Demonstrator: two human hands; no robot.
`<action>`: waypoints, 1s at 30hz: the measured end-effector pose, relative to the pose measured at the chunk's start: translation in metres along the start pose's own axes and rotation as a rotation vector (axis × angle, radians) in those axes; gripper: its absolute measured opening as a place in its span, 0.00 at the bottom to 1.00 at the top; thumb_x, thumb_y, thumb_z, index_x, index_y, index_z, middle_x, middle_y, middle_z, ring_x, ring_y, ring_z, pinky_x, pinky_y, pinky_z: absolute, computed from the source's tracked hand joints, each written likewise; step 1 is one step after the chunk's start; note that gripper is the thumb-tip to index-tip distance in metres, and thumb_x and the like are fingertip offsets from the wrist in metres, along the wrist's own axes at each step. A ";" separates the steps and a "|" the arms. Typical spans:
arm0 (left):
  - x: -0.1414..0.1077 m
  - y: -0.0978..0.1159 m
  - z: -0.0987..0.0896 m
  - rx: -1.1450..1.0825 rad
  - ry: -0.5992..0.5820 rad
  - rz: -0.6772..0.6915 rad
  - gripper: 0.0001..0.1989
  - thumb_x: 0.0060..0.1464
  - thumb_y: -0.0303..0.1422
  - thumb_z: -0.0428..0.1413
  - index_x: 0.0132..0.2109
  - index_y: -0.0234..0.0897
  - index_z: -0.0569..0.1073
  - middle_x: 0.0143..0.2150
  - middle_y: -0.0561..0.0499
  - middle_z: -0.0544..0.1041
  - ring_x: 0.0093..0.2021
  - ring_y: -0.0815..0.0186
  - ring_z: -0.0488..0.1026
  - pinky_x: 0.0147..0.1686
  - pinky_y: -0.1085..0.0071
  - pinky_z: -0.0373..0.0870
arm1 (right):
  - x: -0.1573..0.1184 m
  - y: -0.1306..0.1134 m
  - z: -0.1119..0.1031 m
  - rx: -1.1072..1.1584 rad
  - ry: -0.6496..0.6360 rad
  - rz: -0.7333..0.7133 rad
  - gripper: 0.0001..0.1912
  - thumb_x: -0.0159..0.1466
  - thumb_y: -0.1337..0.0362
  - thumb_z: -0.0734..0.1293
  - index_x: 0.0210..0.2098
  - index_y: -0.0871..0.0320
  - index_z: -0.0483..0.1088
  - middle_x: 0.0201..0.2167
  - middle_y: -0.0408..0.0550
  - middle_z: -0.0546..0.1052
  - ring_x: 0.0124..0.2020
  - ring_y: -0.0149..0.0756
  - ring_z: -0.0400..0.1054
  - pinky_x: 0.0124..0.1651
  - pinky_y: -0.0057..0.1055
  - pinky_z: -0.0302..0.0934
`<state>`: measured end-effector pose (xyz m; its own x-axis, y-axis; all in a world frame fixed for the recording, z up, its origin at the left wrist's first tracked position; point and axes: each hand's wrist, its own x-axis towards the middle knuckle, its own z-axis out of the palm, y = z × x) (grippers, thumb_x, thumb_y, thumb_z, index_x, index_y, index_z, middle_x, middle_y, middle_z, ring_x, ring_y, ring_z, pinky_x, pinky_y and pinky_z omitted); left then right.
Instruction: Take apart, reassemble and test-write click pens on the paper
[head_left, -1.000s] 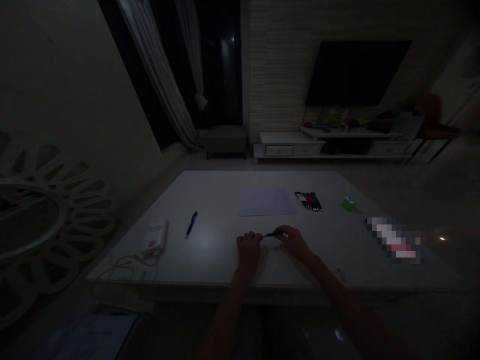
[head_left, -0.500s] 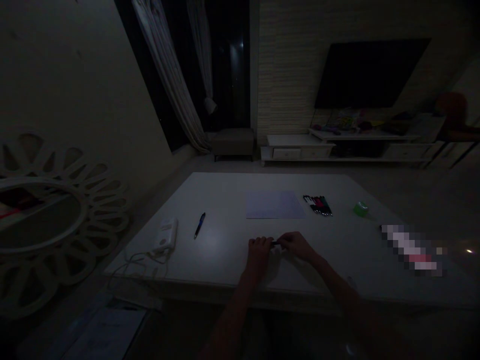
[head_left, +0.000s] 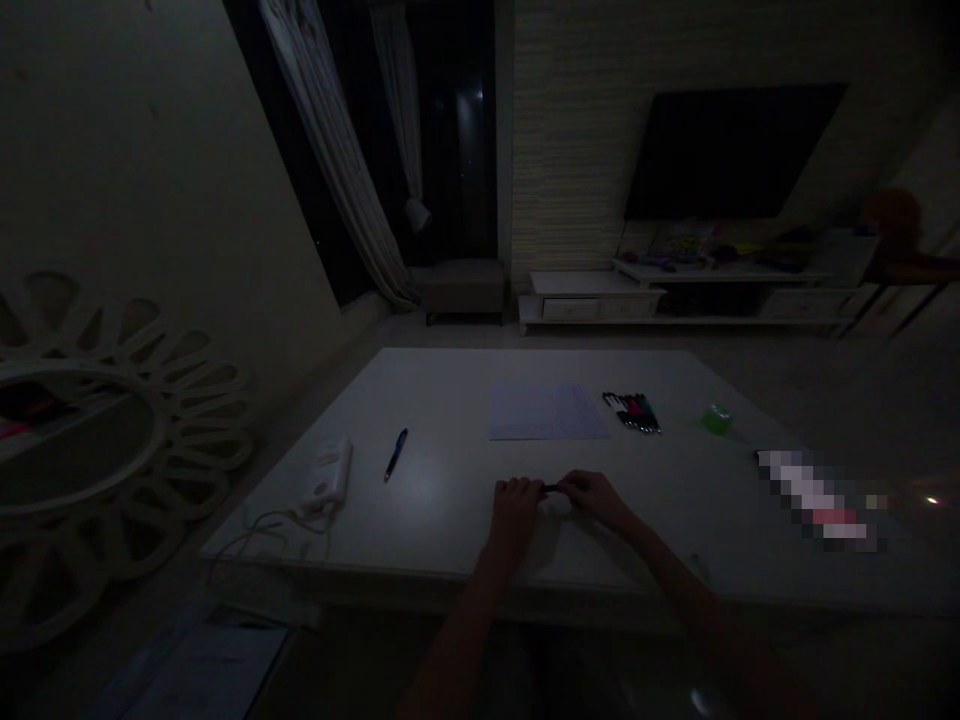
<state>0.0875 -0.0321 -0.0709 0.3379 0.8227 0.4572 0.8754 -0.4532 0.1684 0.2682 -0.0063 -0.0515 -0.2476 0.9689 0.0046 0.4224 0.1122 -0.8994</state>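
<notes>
White round mirror [head_left: 90, 440] with a petal-shaped frame stands at the far left, beside the white bench [head_left: 675, 530]. Behind the bench, a pale curtain [head_left: 330, 140] hangs at a dark window, with a low upholstered stool [head_left: 461, 290] near the wall. On the bench's left side lies a white power bank [head_left: 331, 472], its thin cable [head_left: 259, 535] looping toward the near edge, and just right of it a blue pen [head_left: 395, 453] lies at a slant. Near the middle of the near edge, the person's left hand [head_left: 515, 515] and right hand [head_left: 596, 500] nearly meet, each grip closed with fingers curled around opposite ends of a dark slim barrel [head_left: 553, 488], held level just above the bench; it is too dim and too covered to tell pen from marker. Beyond the hands lies a sheet of paper [head_left: 549, 412], then a tight row of dark markers [head_left: 631, 412] and a small green object [head_left: 716, 420]. A pixelated object [head_left: 814, 500] lies further right, and a white TV cabinet [head_left: 600, 310] sits under a black wall-mounted TV [head_left: 731, 150] in the background
</notes>
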 end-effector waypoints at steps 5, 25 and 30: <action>0.000 0.001 0.002 0.028 -0.012 0.053 0.05 0.60 0.32 0.50 0.43 0.40 0.69 0.36 0.51 0.73 0.38 0.65 0.68 0.40 0.65 0.57 | -0.002 0.001 0.006 0.004 0.022 0.065 0.31 0.58 0.39 0.55 0.15 0.58 0.61 0.12 0.41 0.61 0.17 0.29 0.56 0.23 0.27 0.50; -0.001 0.002 -0.001 -0.013 -0.041 0.020 0.04 0.60 0.31 0.50 0.42 0.40 0.68 0.36 0.52 0.72 0.39 0.66 0.68 0.40 0.66 0.58 | -0.005 0.003 0.011 0.120 0.031 0.055 0.28 0.56 0.39 0.57 0.19 0.58 0.62 0.14 0.40 0.63 0.19 0.29 0.57 0.25 0.28 0.51; -0.002 0.001 0.002 0.016 -0.002 -0.001 0.04 0.59 0.29 0.51 0.42 0.40 0.67 0.36 0.52 0.72 0.39 0.65 0.68 0.40 0.65 0.57 | -0.005 0.002 0.015 0.092 0.031 0.039 0.28 0.56 0.39 0.58 0.20 0.58 0.63 0.16 0.40 0.65 0.20 0.30 0.58 0.24 0.27 0.51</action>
<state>0.0885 -0.0335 -0.0730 0.3375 0.8242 0.4548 0.8813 -0.4464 0.1549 0.2574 -0.0143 -0.0596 -0.2051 0.9785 -0.0192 0.3486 0.0547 -0.9357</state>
